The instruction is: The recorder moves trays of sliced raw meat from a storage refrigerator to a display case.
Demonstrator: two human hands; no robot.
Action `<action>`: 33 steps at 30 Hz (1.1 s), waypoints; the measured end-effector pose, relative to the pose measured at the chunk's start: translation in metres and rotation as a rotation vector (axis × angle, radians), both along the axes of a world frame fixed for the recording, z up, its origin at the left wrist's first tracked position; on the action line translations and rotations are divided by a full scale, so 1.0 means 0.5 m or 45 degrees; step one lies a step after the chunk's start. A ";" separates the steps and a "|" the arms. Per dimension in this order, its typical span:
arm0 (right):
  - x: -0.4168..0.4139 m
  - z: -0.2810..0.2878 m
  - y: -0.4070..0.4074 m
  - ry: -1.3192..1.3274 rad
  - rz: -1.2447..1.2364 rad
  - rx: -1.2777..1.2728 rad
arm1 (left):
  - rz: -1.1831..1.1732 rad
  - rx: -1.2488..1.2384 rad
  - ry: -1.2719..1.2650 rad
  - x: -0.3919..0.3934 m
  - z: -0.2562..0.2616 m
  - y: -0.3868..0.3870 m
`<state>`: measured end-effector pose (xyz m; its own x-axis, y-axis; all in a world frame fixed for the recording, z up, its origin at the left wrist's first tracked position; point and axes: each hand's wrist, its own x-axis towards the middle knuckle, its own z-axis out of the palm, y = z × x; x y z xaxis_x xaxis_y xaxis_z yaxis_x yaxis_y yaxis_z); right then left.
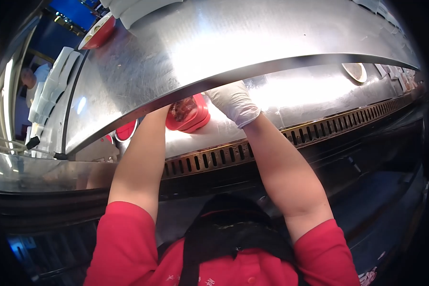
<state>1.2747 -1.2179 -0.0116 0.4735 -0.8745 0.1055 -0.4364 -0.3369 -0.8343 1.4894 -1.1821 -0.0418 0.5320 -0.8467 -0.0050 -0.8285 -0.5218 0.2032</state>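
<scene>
My right hand (232,102) wears a pale disposable glove and reaches under the front edge of a raised steel shelf (139,68). Its fingers are hidden there, so what they hold or touch cannot be seen. Just left of the glove sits a red plastic tub (196,123) with dark reddish-brown food (183,109) in it. The tub rests on the lower steel counter (221,130). My left forearm passes the tub's left side, and the left hand is out of view behind the shelf edge.
A slotted metal grate (214,157) runs along the counter's front. Another red container (126,130) stands left of my left forearm. A pale dish (357,71) lies at the right. Stacked white containers (53,85) and a red-and-white dish (100,34) are at upper left, near a person (29,80).
</scene>
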 end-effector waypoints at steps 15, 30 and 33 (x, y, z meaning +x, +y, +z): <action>0.008 -0.005 -0.001 0.016 0.031 0.023 | -0.022 -0.146 0.043 0.042 -0.033 -0.002; 0.011 -0.012 -0.008 0.014 0.075 -0.005 | -0.001 -0.251 0.074 0.074 -0.092 -0.019; 0.005 -0.004 -0.011 0.044 0.092 0.047 | 0.117 -0.475 0.074 0.071 -0.064 0.011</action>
